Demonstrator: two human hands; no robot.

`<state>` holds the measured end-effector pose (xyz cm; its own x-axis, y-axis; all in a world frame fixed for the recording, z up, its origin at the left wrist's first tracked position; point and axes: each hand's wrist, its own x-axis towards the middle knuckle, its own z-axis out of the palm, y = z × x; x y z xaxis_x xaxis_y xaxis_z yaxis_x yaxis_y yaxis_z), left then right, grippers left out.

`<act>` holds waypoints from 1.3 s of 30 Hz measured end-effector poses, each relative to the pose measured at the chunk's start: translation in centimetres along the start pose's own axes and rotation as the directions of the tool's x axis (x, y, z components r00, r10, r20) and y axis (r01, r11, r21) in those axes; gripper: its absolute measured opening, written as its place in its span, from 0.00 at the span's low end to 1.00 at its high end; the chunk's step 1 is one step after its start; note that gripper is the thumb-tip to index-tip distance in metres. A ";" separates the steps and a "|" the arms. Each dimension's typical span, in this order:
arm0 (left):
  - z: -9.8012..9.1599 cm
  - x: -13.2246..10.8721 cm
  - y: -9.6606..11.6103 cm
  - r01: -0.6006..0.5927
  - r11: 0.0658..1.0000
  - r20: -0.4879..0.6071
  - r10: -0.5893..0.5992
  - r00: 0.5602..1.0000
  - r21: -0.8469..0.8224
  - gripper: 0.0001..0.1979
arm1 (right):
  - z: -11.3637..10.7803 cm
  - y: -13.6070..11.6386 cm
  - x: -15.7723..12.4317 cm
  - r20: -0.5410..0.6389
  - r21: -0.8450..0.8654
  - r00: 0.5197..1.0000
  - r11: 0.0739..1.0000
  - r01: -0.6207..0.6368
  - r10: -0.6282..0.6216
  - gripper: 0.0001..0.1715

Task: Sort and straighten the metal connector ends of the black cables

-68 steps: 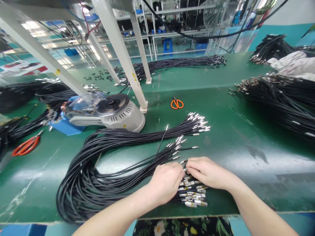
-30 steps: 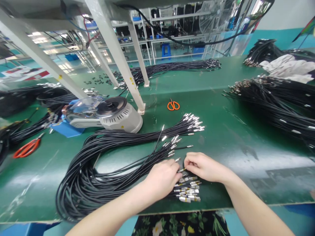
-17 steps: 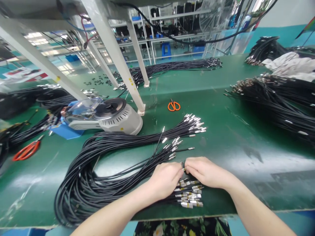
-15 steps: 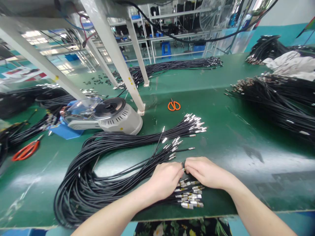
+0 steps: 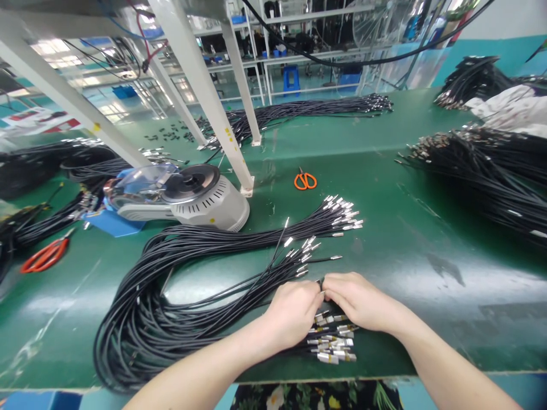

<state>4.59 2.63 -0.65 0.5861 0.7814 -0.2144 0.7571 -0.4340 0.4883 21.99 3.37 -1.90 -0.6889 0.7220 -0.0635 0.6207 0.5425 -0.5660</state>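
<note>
The left hand (image 5: 294, 310) has its grip clenched around a black cable, most of it lost under the fist, its slim metal tip (image 5: 322, 292) peeking out between the hands, above the counter (image 5: 405, 250). The right hand (image 5: 356, 299) bends its fingers in at that tip; their ends are hidden, so I cannot tell whether its grip pinches anything. The left forearm covers part of the looped cable bundle (image 5: 128, 319). Metal connectors (image 5: 335, 344) crowd below the hands, too small to make out singly. At the far right, another cable bundle (image 5: 496, 176) is cut off.
</note>
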 end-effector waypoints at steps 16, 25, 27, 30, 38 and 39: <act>0.5 0.0 -0.2 -0.040 0.999 -0.060 0.041 0.997 0.003 0.17 | -0.1 -0.4 0.1 -0.025 0.023 0.999 0.999 0.045 -0.045 0.15; 0.1 0.1 -0.4 -0.058 0.969 -0.085 0.039 0.996 -0.240 0.16 | -0.7 -0.3 0.2 -0.071 0.219 0.996 0.974 0.059 -0.045 0.16; -0.6 0.1 -0.6 -0.081 0.923 -0.084 0.053 0.995 -0.377 0.15 | -1.3 -0.3 0.0 -0.066 0.363 0.998 0.932 0.025 -0.001 0.17; -1.4 -0.3 -1.1 -0.064 0.858 -0.084 0.024 0.996 -0.509 0.15 | -2.0 -0.2 -0.5 -0.033 0.419 0.996 0.906 -0.062 0.083 0.16; -4.6 -0.8 -1.3 -0.088 0.863 -0.195 -0.013 0.981 -0.497 0.16 | -0.9 -1.0 -0.5 0.089 0.013 0.995 0.999 -0.038 0.037 0.06; -5.4 -0.5 -1.6 -0.094 0.884 -0.273 -0.039 0.961 -0.458 0.16 | -0.8 -1.2 -0.5 0.100 0.001 0.994 0.999 -0.036 0.036 0.06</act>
<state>1.54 5.30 3.26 0.4554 0.8903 0.0058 0.4822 -0.2521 0.8390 21.86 2.69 -0.53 -0.7001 0.6946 -0.1653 0.6449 0.5158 -0.5640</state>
